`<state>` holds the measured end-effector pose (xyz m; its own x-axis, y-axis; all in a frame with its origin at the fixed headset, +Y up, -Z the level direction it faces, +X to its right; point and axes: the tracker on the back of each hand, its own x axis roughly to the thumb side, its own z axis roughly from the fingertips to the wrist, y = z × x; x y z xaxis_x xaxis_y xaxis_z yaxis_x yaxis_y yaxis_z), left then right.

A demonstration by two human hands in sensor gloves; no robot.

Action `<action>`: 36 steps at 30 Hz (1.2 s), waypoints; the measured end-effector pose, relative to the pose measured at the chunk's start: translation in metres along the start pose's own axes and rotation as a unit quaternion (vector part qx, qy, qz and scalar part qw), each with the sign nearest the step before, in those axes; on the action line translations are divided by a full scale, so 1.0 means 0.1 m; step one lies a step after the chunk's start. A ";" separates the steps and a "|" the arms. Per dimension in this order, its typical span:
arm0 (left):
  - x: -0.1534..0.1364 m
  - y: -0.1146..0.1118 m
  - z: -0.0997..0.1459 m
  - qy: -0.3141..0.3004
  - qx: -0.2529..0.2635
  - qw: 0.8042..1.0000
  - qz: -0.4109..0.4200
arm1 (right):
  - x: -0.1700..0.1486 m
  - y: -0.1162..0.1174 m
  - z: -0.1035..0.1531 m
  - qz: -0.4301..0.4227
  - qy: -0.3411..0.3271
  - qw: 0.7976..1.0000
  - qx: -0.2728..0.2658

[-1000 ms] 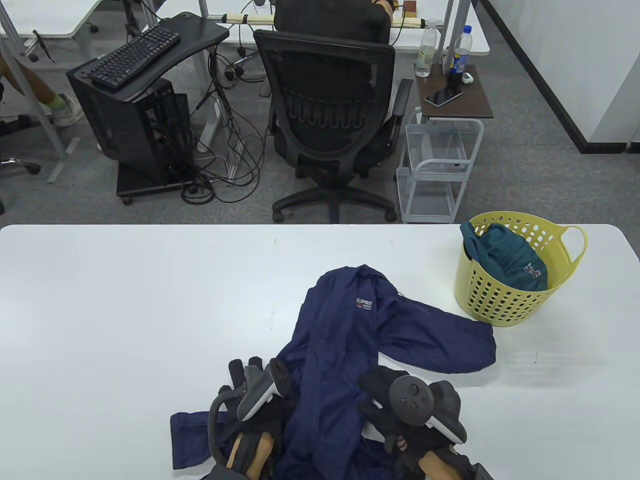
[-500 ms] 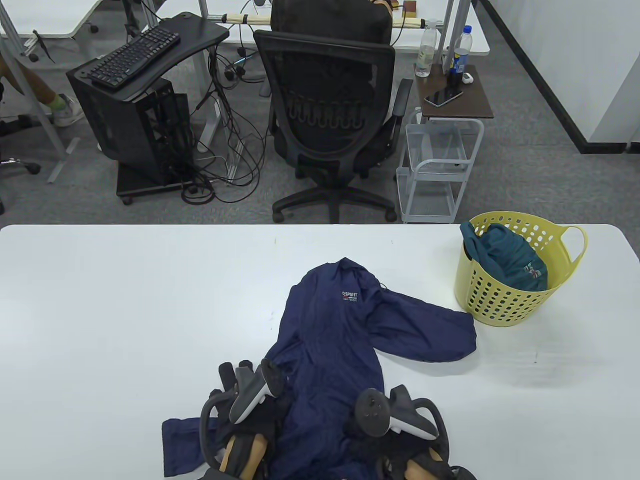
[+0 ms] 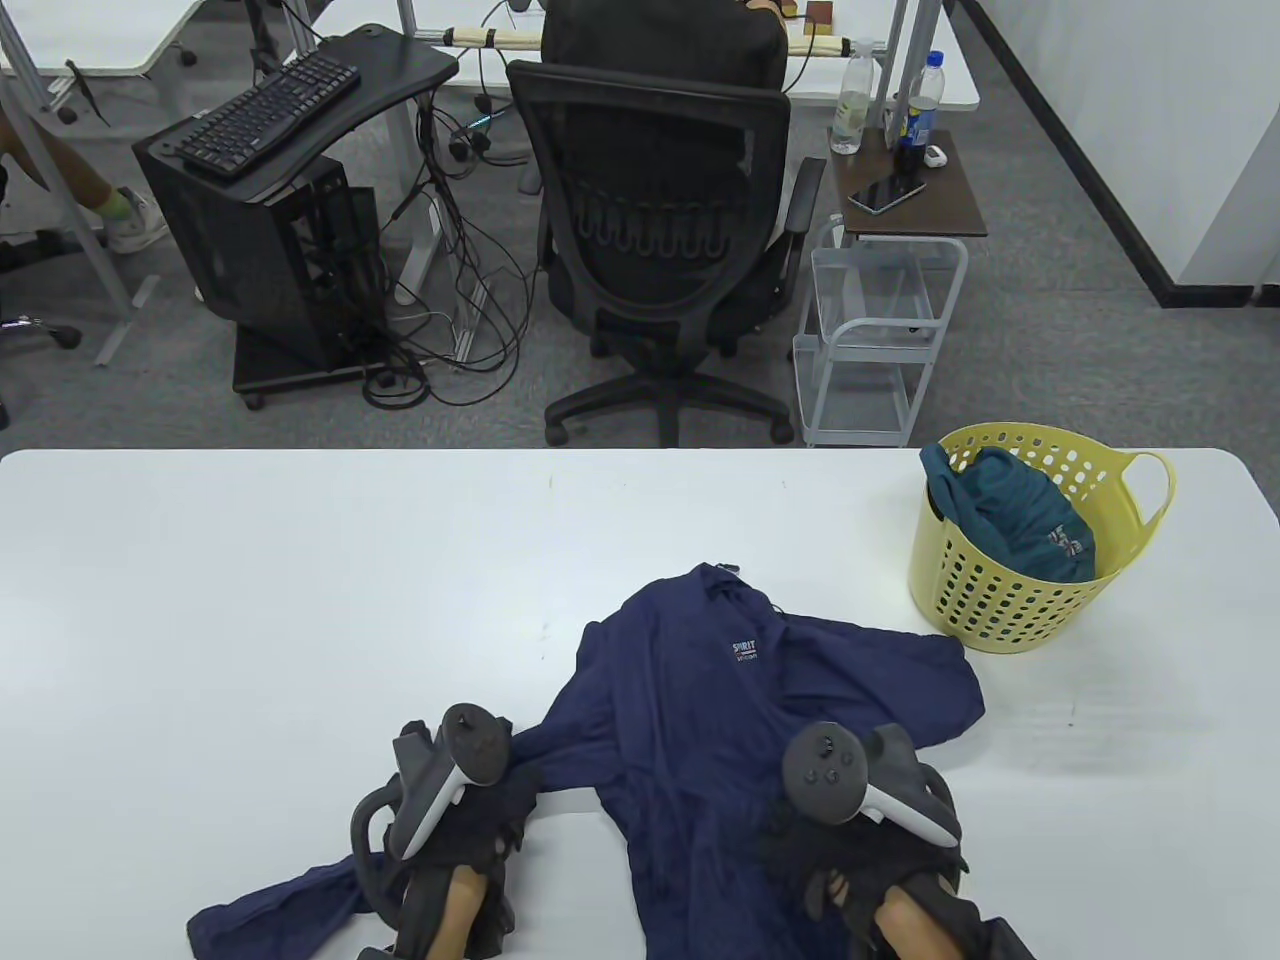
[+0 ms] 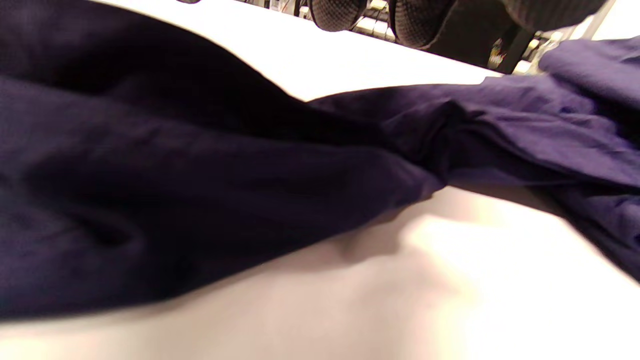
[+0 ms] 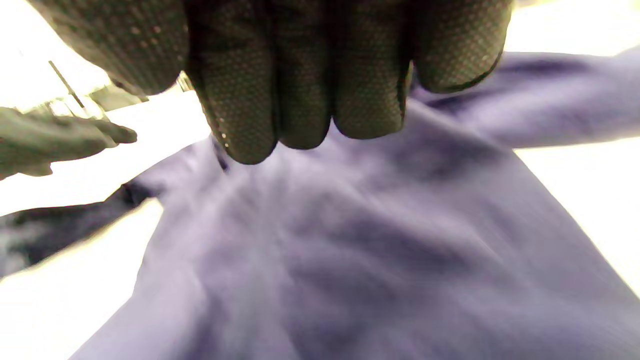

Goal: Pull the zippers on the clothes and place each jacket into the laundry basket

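Observation:
A navy jacket (image 3: pixel 690 720) with a small chest logo lies spread on the white table (image 3: pixel 250 600), front side up. My left hand (image 3: pixel 470 830) grips its left sleeve, which trails away toward the table's near-left edge. My right hand (image 3: pixel 850 850) grips the jacket's lower right side; in the right wrist view its fingers (image 5: pixel 300 100) are curled, and creases in the navy fabric (image 5: pixel 325 250) run toward them. The left wrist view is filled with bunched sleeve fabric (image 4: pixel 200 190), and only fingertips (image 4: pixel 340 10) show at the top edge. I cannot make out the zipper.
A yellow laundry basket (image 3: pixel 1000 620) stands at the table's right side with a teal jacket (image 3: pixel 1010 520) in it. Beyond the far edge are an office chair (image 3: pixel 660 230), a white wire cart (image 3: pixel 870 340) and a computer stand (image 3: pixel 270 200).
My hands have moved apart, the left one to the left and the right one to the right. The jacket is now spread wider, with its left sleeve drawn out and its body shifted right.

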<state>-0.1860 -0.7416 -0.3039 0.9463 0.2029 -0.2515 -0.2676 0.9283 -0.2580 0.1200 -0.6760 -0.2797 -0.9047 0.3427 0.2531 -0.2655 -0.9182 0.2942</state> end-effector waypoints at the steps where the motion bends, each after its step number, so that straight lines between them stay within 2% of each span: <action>1: 0.03 0.00 0.02 -0.002 0.007 1.000 -0.007 | 0.08 -0.02 -0.04 0.001 -0.003 1.000 -0.022; 3: 0.12 -0.01 0.08 -0.013 0.018 0.999 -0.032 | 0.30 0.03 -0.20 0.001 -0.009 0.999 -0.041; 5: 0.23 -0.04 0.15 -0.023 0.034 0.998 -0.057 | 0.45 0.20 -0.46 0.034 -0.004 0.999 -0.031; 7: 0.31 -0.10 0.14 -0.024 0.039 0.995 -0.094 | 0.46 0.42 -0.69 0.074 0.024 0.997 0.000; 9: 0.32 -0.20 0.05 -0.011 0.010 0.992 -0.123 | 0.39 0.63 -0.84 0.092 0.032 0.994 0.049; 11: 0.29 -0.30 -0.07 -0.002 -0.013 0.990 -0.140 | 0.30 0.76 -0.89 0.091 0.031 0.993 0.072; 14: 0.19 -0.39 -0.22 0.010 -0.039 0.988 -0.152 | 0.18 0.87 -0.88 0.072 0.034 0.994 0.072; 19: -0.05 -0.42 -0.32 0.052 -0.088 0.991 -0.081 | 0.00 0.96 -0.84 0.037 0.060 0.992 0.103; 27: -0.53 -0.23 -0.48 0.160 -0.061 0.980 -0.104 | -0.17 0.94 -0.73 0.041 0.093 0.988 0.118; 36: -1.04 0.00 -0.70 0.242 -0.050 0.962 -0.120 | -0.37 0.91 -0.65 0.005 0.118 0.985 0.129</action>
<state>-0.2973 -0.7844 -0.3429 0.7942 -0.2046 -0.5722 -0.0906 0.8912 -0.4444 0.1078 -0.7854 -0.3219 -0.9670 0.2508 0.0449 -0.1909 -0.8299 0.5243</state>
